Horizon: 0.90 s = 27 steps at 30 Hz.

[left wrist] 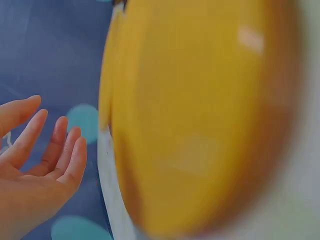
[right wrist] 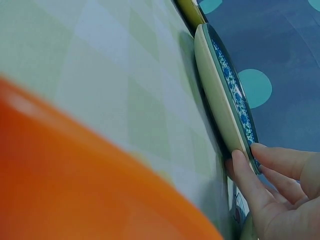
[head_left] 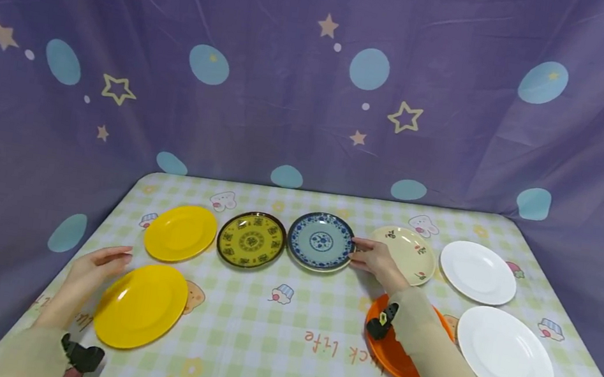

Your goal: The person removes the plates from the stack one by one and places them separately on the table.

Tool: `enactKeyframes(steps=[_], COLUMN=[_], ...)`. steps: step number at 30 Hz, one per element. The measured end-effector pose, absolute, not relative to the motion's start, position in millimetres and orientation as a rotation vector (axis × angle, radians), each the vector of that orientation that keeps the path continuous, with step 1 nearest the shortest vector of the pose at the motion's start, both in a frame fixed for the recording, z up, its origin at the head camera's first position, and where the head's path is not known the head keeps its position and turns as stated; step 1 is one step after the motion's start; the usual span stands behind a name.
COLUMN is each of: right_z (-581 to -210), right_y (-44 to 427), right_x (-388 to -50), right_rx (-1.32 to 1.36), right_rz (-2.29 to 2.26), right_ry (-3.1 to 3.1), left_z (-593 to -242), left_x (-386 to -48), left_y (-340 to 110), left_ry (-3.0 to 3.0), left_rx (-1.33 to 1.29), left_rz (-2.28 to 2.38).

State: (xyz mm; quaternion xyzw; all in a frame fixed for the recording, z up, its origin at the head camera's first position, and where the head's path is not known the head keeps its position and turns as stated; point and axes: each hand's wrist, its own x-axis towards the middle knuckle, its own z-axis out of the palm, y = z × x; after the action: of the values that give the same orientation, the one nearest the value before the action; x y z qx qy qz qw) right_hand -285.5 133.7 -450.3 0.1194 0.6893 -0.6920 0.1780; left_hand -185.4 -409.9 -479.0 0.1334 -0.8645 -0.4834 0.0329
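My right hand (head_left: 375,260) pinches the right edge of a blue-patterned plate (head_left: 321,241), thumb and fingers at its rim. In the right wrist view, a cream layer (right wrist: 216,95) shows directly under the plate's dark rim; whether it is a second plate or the underside, I cannot tell. My left hand (head_left: 93,269) hovers at the upper left edge of the nearer yellow plate (head_left: 142,306), its fingers loosely extended and holding nothing. The left wrist view shows that hand (left wrist: 45,165) apart from the yellow plate (left wrist: 195,115).
Left of the blue plate lie a dark-rimmed, yellow patterned plate (head_left: 251,239) and another yellow plate (head_left: 180,233). A cream plate (head_left: 411,255), an orange plate (head_left: 400,357) and two white plates (head_left: 478,272) are at right. A purple curtain (head_left: 263,131) hangs behind the checked tablecloth (head_left: 256,349).
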Motion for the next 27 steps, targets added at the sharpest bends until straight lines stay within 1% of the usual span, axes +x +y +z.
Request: enactKeyframes(steps=[7, 12, 14, 19, 21, 27], right_z=[-450.5, -449.0, -448.4, -448.5, -448.2, -447.7], right_y=[134.5, 133.5, 133.3, 132.9, 132.6, 132.4], right_x=[-285.7, -284.4, -284.6, -286.7, -286.6, -285.9], right_rx=[0.319, 0.330, 0.344, 0.365, 0.360, 0.356], right_rz=[-1.963, -1.952, -1.943, -1.937, -1.936, -1.927], right_ry=[1.951, 1.952, 1.951, 1.946, 1.950, 1.957], left_z=[-476.9, -479.2, -471.5, -425.6, -415.1, -416.8], left_x=[-221.5, -245.9, -249.7, -241.0, -241.6, -257.5], left_y=[-363.9, -330.6, -314.1, -261.8, -245.8, -214.2], left_ry=[-2.404, -2.396, -2.418, -2.532, -2.560, -2.538], left_rx=[0.209, 0.071, 0.062, 0.091, 0.084, 0.053], left_rz=[-1.800, -1.813, -1.827, -1.869, -1.890, -1.942])
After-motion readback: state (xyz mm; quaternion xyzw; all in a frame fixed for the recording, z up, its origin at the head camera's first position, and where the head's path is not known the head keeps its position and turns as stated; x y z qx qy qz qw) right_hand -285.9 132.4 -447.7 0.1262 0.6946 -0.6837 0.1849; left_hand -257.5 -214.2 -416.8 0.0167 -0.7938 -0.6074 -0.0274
